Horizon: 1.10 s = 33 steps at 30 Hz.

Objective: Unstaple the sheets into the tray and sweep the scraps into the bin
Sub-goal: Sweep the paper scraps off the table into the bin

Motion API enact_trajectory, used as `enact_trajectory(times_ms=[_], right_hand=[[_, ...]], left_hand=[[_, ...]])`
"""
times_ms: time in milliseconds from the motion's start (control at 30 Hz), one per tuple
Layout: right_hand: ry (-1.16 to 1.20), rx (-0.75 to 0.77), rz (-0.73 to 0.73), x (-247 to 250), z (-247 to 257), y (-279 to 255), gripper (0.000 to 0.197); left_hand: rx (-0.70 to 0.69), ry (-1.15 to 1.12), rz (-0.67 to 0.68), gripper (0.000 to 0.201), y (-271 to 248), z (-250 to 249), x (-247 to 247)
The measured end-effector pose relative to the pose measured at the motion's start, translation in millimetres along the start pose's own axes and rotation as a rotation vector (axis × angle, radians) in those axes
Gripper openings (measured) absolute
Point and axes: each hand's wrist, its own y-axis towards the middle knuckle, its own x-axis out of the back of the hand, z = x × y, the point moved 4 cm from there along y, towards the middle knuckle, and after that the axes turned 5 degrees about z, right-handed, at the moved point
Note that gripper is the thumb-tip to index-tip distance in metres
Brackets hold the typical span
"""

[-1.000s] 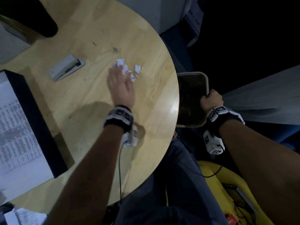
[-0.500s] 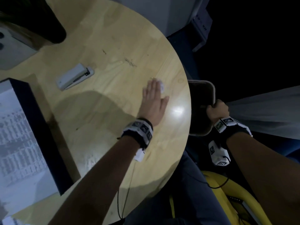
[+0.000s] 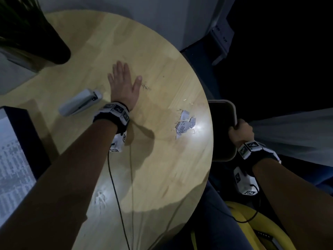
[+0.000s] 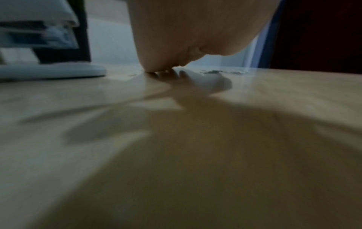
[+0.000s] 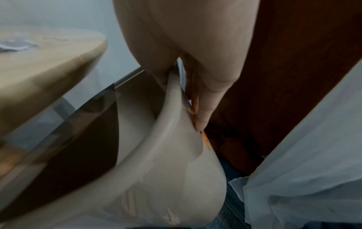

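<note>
My left hand (image 3: 124, 82) lies flat on the round wooden table (image 3: 144, 168), fingers straight, thumb spread beside a few loose staples (image 3: 145, 86). A small heap of torn paper scraps (image 3: 185, 123) with staples sits near the table's right edge, apart from that hand. My right hand (image 3: 240, 130) grips the rim of the beige bin (image 3: 225, 112), held just below and against the table edge. In the right wrist view the fingers (image 5: 207, 99) curl over the bin rim (image 5: 168, 117). The left wrist view shows the palm (image 4: 186, 31) pressed on the wood.
A grey stapler (image 3: 79, 101) lies just left of my left hand. A black tray (image 3: 27, 141) holding printed sheets (image 3: 12, 174) stands at the left edge. A dark plant pot (image 3: 45, 42) is at the back left. White cloth (image 3: 297, 130) hangs right of the bin.
My left hand has left the scraps near the right table edge and moved back to the table's middle, beside the loose staples. The right hand keeps its grip on the bin.
</note>
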Motion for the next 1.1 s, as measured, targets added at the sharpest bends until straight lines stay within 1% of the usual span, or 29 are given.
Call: enact_trajectory(times_ms=[33, 100, 133, 200, 267, 333, 367, 400, 433, 467, 500, 533, 567, 633, 700, 767, 833, 900, 1000, 1067, 1100], right_hand=[[-0.001, -0.003, 0.001, 0.0, 0.0, 0.8, 0.032], [-0.006, -0.012, 0.0, -0.2, 0.2, 1.9, 0.031], [-0.008, -0.015, 0.003, -0.3, 0.0, 2.5, 0.031], [-0.012, -0.02, 0.016, -1.3, -0.6, 3.3, 0.031], [-0.017, -0.023, 0.026, -2.8, -2.2, 4.2, 0.031], [-0.008, -0.03, 0.03, -5.0, -4.1, 5.1, 0.033], [-0.003, -0.03, 0.031, -6.0, -4.9, 5.8, 0.033], [0.002, -0.03, 0.033, -6.9, -5.6, 6.6, 0.034], [0.007, -0.032, 0.034, -7.5, -6.3, 7.3, 0.034], [0.011, -0.034, 0.034, -8.1, -7.0, 8.2, 0.033], [0.014, -0.034, 0.035, -8.6, -7.3, 9.0, 0.033], [0.017, -0.033, 0.037, -9.2, -7.7, 9.8, 0.033], [0.02, -0.03, 0.04, -9.6, -8.0, 10.8, 0.033], [0.02, -0.026, 0.045, -9.7, -8.6, 12.9, 0.031], [0.014, -0.027, 0.052, -8.5, -9.1, 15.3, 0.029], [0.018, -0.028, 0.056, -6.9, -8.9, 17.7, 0.028], [0.02, -0.022, 0.058, -5.7, -7.8, 19.9, 0.03], [0.015, -0.016, 0.061, -5.2, -6.0, 20.9, 0.031], [0.007, -0.007, 0.048, -4.2, -3.4, 20.9, 0.029], [0.008, 0.001, 0.036, -3.2, -2.1, 20.2, 0.027], [0.009, 0.004, 0.034, -2.7, -1.6, 19.8, 0.026]], left_hand=[[-0.031, 0.036, 0.024, 0.067, -1.3, -6.7, -3.7], [-0.149, 0.075, 0.087, 0.07, -12.5, -26.4, -12.9], [-0.209, 0.074, 0.12, 0.074, -22.7, -37.2, -18.9], [-0.277, 0.055, 0.175, 0.079, -49.6, -55.4, -33.2], [-0.356, 0.022, 0.284, 0.077, -79.3, -72.0, -48.7], [-0.464, -0.01, 0.389, 0.071, -93.2, -80.9, -58.2], [-0.504, -0.028, 0.365, 0.071, -87.9, -82.0, -54.2], [-0.515, -0.049, 0.284, 0.073, -74.9, -81.3, -45.2], [-0.472, -0.088, 0.176, 0.073, -55.8, -77.1, -33.1], [-0.378, -0.129, 0.081, 0.071, -33.5, -69.4, -18.9], [-0.254, -0.152, 0.018, 0.068, -11.0, -57.0, -4.7], [-0.137, -0.153, -0.011, 0.066, 9.3, -43.9, 7.7], [-0.045, -0.137, -0.019, 0.065, 26.1, -31.9, 18.2], [0.043, -0.062, 0.01, 0.067, 47.5, -17.0, 25.4], [0.074, 0.04, 0.055, 0.071, 52.7, -16.9, 18.7], [0.071, 0.085, 0.068, 0.074, 46.9, -29.8, 8.7], [-0.016, 0.12, 0.099, 0.074, 32.9, -53.7, -2.9], [-0.173, 0.167, 0.159, 0.073, 9.8, -83.0, -19.1], [-0.361, 0.185, 0.28, 0.073, -36.4, -118.8, -48.7], [-0.481, 0.175, 0.392, 0.071, -67.0, -134.4, -66.3], [-0.539, 0.163, 0.427, 0.07, -78.5, -140.2, -69.3]])
